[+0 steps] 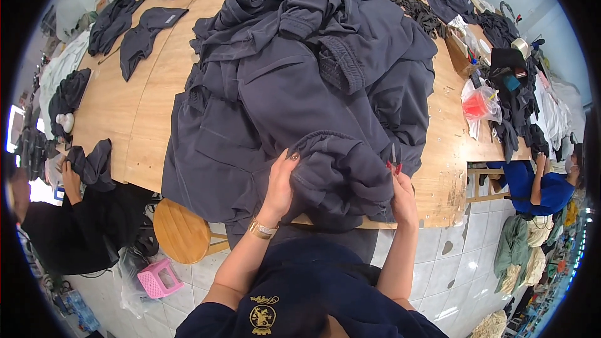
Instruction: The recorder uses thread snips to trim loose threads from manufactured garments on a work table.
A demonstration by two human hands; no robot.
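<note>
A big heap of dark grey garments (300,81) covers the middle of a wooden table (134,112). The nearest garment (341,172), with an elastic hem, hangs over the table's front edge. My left hand (280,186) grips its gathered fabric on the left side; a gold bracelet sits on that wrist. My right hand (400,195) grips the garment's right side and also holds small red-handled snips (394,164), blades pointing up against the cloth.
A round wooden stool (181,231) and a pink plastic stool (156,277) stand on the tiled floor at the left. A person in black (75,213) works at the left edge, a person in blue (538,188) at the right. More dark garments (141,34) lie at the back left.
</note>
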